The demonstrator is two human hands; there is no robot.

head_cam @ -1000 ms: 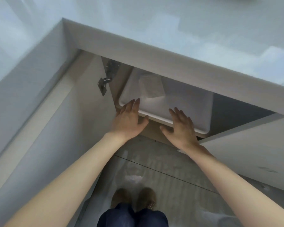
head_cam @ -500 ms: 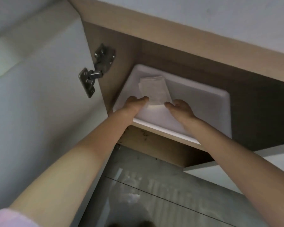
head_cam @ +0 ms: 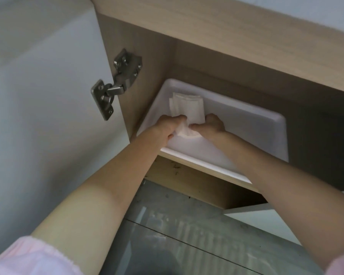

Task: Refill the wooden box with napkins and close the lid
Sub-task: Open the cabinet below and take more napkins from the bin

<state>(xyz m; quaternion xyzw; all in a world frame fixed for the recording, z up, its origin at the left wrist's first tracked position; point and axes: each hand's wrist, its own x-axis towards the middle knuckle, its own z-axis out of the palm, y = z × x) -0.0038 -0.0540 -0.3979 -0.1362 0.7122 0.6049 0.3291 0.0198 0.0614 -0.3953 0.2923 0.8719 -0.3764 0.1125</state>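
The scene is a low cupboard under a pale counter, seen from above; a grey tiled floor [head_cam: 187,235] lies nearest to the camera, and the white cupboard door [head_cam: 38,116] stands open on the left, held by a metal hinge [head_cam: 115,84]. Above the floor, both bare forearms reach up and forward into the cupboard. On the shelf sits a shallow white tray [head_cam: 256,135], and inside it, toward its left part, lies the stack of napkins [head_cam: 187,108].

One second ago the two hands only rested on the front edge of the tray. Now they are inside it. The left hand [head_cam: 167,126] is closed on the near edge of the stack, with a crumpled corner of paper showing under it. The right hand [head_cam: 211,126] presses the stack from the other side, its fingers curled on it. So the stack is grasped between both hands, but it lies on the tray, not yet lifted.

I judge this as the fetching step: the supply is now secured. The wooden box is not visible here, so the filling and the closing of the lid remain to do.
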